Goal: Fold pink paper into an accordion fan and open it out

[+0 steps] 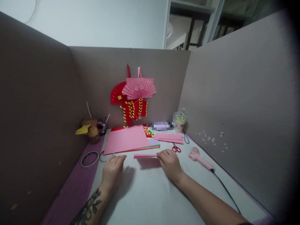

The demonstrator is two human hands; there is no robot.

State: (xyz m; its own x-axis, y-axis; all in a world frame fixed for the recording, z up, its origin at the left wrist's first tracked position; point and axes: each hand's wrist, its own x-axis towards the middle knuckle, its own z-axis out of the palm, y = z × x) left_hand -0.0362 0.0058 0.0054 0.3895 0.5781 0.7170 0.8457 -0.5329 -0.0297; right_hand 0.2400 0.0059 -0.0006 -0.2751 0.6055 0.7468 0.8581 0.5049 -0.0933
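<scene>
My right hand [171, 164] pinches one end of a narrow pink paper strip [144, 156], which looks folded or layered lengthwise. The strip is held level just above the white tabletop and casts a shadow below it. To the left, clear of the strip's free end, my left hand [112, 170] has its fingers curled and pressed together, with nothing visible in them. Behind the hands lies a large pink paper sheet [127, 139] on other coloured sheets. More pink strips [168, 137] lie at the back right, near red-handled scissors [176, 149].
A pink glue gun [201, 159] with a black cord lies at right. Tape rolls [89, 159] sit at left, near a brown jar [91, 131] and a pen holder [102, 127]. A lidded cup [180, 122] stands back right. Paper fan decorations [139, 88] hang on the grey partition [93, 78].
</scene>
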